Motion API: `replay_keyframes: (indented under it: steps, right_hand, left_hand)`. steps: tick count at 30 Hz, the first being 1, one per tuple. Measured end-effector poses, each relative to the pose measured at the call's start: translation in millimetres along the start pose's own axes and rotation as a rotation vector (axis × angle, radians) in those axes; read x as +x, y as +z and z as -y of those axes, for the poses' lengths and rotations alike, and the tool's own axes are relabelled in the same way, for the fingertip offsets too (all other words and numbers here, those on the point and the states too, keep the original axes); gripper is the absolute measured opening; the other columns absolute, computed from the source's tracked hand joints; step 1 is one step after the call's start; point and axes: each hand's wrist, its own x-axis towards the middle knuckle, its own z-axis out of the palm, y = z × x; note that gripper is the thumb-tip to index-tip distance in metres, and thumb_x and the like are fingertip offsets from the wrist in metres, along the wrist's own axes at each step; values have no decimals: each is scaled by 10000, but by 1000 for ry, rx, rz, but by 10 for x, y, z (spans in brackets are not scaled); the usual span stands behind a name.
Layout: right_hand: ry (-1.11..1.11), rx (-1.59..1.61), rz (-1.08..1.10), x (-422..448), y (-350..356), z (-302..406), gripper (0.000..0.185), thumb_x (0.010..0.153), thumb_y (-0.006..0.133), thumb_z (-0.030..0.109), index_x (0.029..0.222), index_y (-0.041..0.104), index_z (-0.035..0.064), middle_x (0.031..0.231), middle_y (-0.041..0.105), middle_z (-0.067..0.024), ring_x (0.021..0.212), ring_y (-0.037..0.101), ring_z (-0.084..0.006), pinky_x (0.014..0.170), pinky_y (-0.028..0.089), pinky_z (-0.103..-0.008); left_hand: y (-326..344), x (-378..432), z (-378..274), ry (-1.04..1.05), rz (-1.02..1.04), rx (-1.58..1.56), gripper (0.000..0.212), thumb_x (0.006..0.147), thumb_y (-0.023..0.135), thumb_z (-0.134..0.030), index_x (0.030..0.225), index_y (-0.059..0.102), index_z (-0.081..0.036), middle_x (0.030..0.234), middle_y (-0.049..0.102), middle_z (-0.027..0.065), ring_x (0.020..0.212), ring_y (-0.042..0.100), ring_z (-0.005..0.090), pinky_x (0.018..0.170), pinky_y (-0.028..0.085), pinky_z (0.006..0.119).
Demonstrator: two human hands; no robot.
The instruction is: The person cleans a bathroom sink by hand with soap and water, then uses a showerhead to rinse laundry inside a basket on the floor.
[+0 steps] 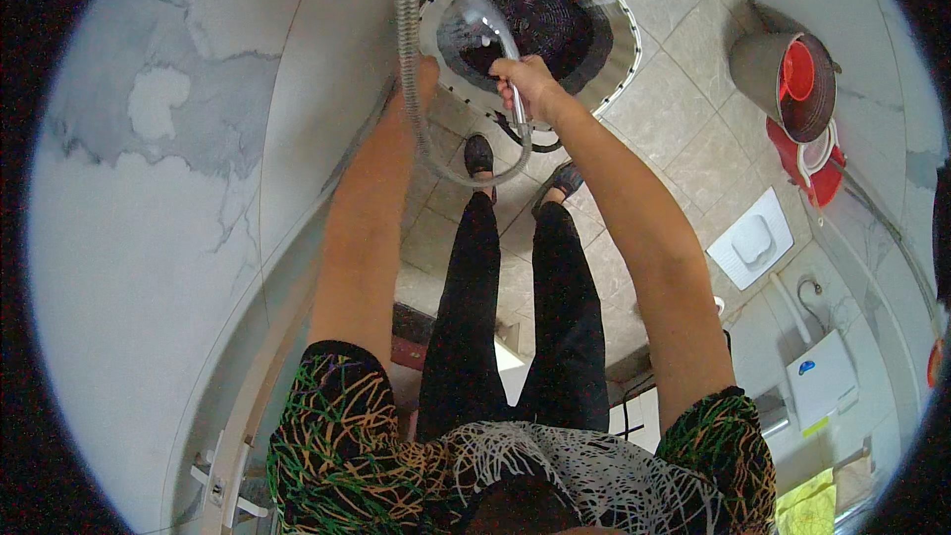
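My right hand (529,85) grips the handle of a chrome hand shower (510,44), whose head is over a round woven basket (628,52). A pale blur at the shower head could be water or shine; I cannot tell. The basket has a white rim with dark stitching, a grey band and a dark woven bottom, plus black loop handles. My left hand (426,76) is at the basket's left side, partly behind the ribbed shower hose (407,30). Its fingers are hidden, so its hold on the rim is unclear. The hose loops down and up to the shower handle.
A grey bucket (765,74) with a red scoop (799,70) inside lies at the right wall, beside a red basin (828,186). Below are a white squat toilet (750,238) and its cistern (823,377). A marbled wall (148,238) rises close on the left.
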Motion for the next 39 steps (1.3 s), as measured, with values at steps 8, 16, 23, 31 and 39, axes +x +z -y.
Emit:
replay_keyframes:
  steps: [8, 16, 23, 31, 39]
  right_hand:
    - [-53, -380, 57, -117, -47, -40, 271, 680, 679, 215, 595, 579, -22, 551, 552, -92, 432, 526, -155, 397, 421, -288]
    - [123, -147, -43, -121, -104, -45, 180, 690, 654, 133, 634, 537, 8, 511, 497, -55, 384, 457, -145, 366, 402, -297]
    - [-1, -512, -132, -55, -518, -263, 257, 679, 652, 216, 589, 596, -18, 527, 574, -110, 422, 558, -189, 420, 460, -322]
    - [-375, -882, -387, -237, -167, -358, 304, 667, 663, 255, 720, 637, -43, 708, 644, -189, 677, 654, -300, 667, 519, -376]
    - [-686, -1278, -448, -568, -146, -75, 244, 714, 636, 247, 808, 584, 29, 726, 626, -178, 689, 633, -321, 638, 509, -418]
  left_hand:
    - [-59, 418, 858, 65, -394, 20, 487, 779, 604, -329, 1147, 536, -17, 1026, 617, 201, 913, 606, 346, 802, 461, 412]
    - [-289, 30, 324, 147, -85, -133, 433, 761, 609, -166, 1160, 533, -18, 1008, 628, 186, 911, 611, 305, 789, 480, 403]
    - [-52, -338, -281, -381, 124, -583, 437, 717, 540, 49, 1152, 502, 27, 1012, 595, 175, 843, 615, 245, 655, 521, 346]
    - [791, -1311, 344, -282, 268, -428, 528, 709, 617, -23, 1208, 447, 7, 1013, 575, 149, 837, 592, 244, 679, 503, 336]
    - [532, -541, 292, -110, -102, -310, 612, 678, 692, -69, 1228, 428, -10, 1090, 555, 149, 929, 569, 255, 743, 481, 357]
